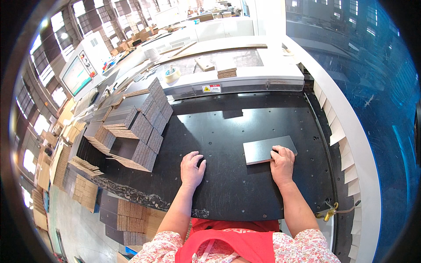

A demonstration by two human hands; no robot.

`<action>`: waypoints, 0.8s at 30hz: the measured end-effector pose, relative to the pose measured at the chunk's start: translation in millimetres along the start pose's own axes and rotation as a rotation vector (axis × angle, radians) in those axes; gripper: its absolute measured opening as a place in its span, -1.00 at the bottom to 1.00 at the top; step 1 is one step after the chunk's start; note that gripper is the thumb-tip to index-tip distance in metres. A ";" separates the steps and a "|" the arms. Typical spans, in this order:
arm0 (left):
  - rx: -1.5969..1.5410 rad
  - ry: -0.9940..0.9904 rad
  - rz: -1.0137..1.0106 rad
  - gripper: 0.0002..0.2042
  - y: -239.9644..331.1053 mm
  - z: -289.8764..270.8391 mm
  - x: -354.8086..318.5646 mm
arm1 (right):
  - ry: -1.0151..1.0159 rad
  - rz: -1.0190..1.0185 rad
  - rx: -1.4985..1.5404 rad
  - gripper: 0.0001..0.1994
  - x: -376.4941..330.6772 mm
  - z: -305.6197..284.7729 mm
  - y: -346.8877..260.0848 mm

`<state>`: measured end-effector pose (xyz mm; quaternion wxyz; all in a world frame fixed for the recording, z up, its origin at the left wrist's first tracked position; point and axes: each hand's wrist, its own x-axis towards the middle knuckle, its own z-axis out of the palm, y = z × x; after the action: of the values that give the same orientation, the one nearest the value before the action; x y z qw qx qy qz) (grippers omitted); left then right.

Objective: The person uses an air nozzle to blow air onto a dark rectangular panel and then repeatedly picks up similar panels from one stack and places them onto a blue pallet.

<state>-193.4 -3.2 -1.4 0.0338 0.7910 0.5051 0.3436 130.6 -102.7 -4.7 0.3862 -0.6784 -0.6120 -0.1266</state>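
Note:
A small rectangular grey board [263,149] lies on the right part of the black machine table [232,188]. My right hand [282,164] grips its near edge toward the right end, fingers on top and the thumb side partly hidden. Farther left, my left hand [192,170] rests over the table with loosely bent fingers, the thumb held apart and nothing in it. Beyond it on the left stand stacks of similar boards [144,114], dark-faced with brown chipboard edges.
A white machine beam [245,83] with a warning label crosses behind the table; a tape roll [172,75] and small board pieces [226,72] sit on it. A control screen [79,75] stands far left. On the right are a white curved frame [368,184] and a brass-coloured fitting [330,214].

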 end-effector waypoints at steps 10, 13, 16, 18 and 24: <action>-0.012 0.008 0.003 -0.79 0.6 -0.7 0.5 | 0.002 -0.002 -0.007 -0.78 0.6 -0.9 -0.8; -0.009 0.006 -0.005 -0.79 0.8 -0.6 0.6 | -0.002 0.002 -0.002 -0.78 0.5 -1.2 -1.5; -0.004 0.007 -0.008 -0.79 1.4 -0.5 0.6 | 0.001 -0.003 -0.003 -0.77 0.0 -0.1 -0.6; -0.004 0.009 -0.008 -0.79 1.1 -0.3 0.3 | 0.006 -0.007 -0.001 -0.77 0.0 0.1 -0.8; -0.006 0.008 -0.006 -0.78 1.2 -0.8 0.1 | -0.004 0.001 0.010 -0.78 0.6 -0.9 -1.2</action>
<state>-192.9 -4.0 -0.3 0.0351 0.7881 0.5066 0.3480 129.8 -102.9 -3.3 0.3885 -0.6771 -0.6130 -0.1220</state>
